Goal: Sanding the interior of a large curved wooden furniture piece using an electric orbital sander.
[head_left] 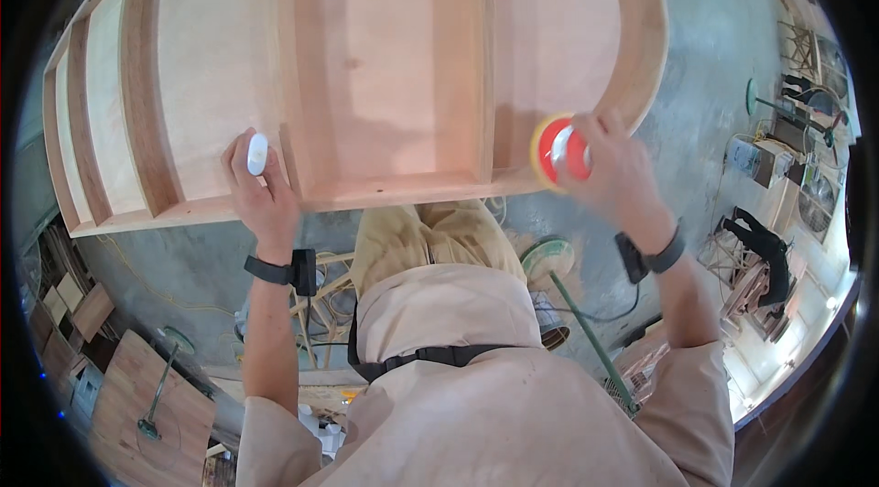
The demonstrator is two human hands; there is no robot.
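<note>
A pale wooden panel with raised ribs and a curved right end (389,75) lies in front of me. My left hand (261,199) is closed round a small white object with a rounded end (257,155), above the panel's near edge left of a rib. The rest of that object is hidden in my fingers. At the right, my right hand (618,180) grips a round red disc with a yellow rim (552,150) and a shiny middle, over the near edge close to the curved end. This hand is slightly blurred, and I cannot tell the disc's exact kind.
Below the panel, a green stand with a round base (586,331) leans to the right of my legs. Wooden boards (151,405) lie at the lower left. A yellow cord (174,299) runs over the grey floor. Fans, boxes and dark clothing (765,254) are at the right.
</note>
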